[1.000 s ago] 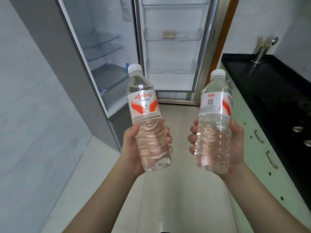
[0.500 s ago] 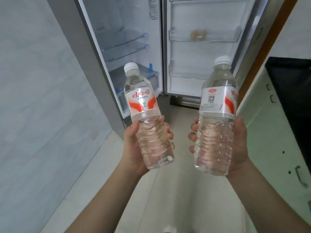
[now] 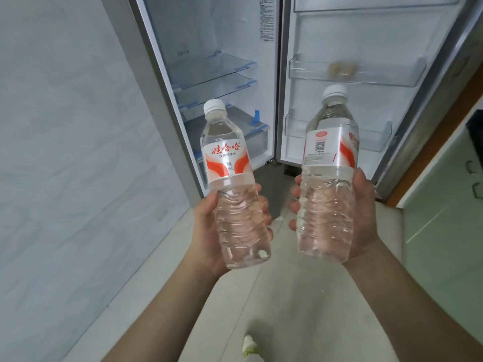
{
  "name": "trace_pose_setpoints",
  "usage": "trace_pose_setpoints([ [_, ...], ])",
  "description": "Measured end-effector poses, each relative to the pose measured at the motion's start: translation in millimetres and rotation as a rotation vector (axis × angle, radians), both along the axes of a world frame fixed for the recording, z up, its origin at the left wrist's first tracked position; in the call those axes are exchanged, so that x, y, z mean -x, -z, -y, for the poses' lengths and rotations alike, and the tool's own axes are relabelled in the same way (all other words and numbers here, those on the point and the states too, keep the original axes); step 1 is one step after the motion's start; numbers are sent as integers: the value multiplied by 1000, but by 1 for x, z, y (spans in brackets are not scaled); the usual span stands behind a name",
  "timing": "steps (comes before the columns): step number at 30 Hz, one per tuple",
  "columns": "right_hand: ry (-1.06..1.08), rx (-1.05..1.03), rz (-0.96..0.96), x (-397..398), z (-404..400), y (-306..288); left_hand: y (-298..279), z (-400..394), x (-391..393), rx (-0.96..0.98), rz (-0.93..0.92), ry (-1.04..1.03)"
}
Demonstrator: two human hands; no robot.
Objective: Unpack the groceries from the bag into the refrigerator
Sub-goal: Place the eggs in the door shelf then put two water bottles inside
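I can't identify the tan thing (image 3: 341, 70) in the fridge door's upper bin (image 3: 392, 74) — too blurred — and the shoe (image 3: 250, 348) is cut off at the bottom edge.

Both forearms are showing bare from the lower edge of the frame up to the wrists, with no sleeve reaching into view. The bare left hand (image 3: 209, 231) and the bare right hand (image 3: 362, 218) are wearing no rings, watch or bands. Below, the pale, light-green-tinged rounded toe of a shoe (image 3: 250, 347) is peeking in.
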State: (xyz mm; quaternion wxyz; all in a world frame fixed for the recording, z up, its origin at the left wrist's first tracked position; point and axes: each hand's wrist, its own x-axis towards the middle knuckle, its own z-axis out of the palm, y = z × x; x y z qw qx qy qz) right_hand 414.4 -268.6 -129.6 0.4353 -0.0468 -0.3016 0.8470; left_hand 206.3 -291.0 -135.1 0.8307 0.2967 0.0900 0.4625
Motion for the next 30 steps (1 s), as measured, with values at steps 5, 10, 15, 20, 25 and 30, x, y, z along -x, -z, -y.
trace_pose_setpoints([
  [5,-28,-21,17,17,-57,-1,-2,-55,10,-71,37,31],
  [10,-109,-25,-1,32,-116,-5,-10,-117,33,-96,59,38],
  [15,-115,-26,-6,47,-162,-4,-17,-173,55,-99,52,27],
  [20,-135,-18,36,49,-207,1,-19,-217,62,-97,42,16],
  [25,-257,-72,84,46,-275,1,-14,-264,57,-92,20,-5],
  [30,-405,-31,-20,34,-336,8,-14,-311,37,-84,-1,-98],
])
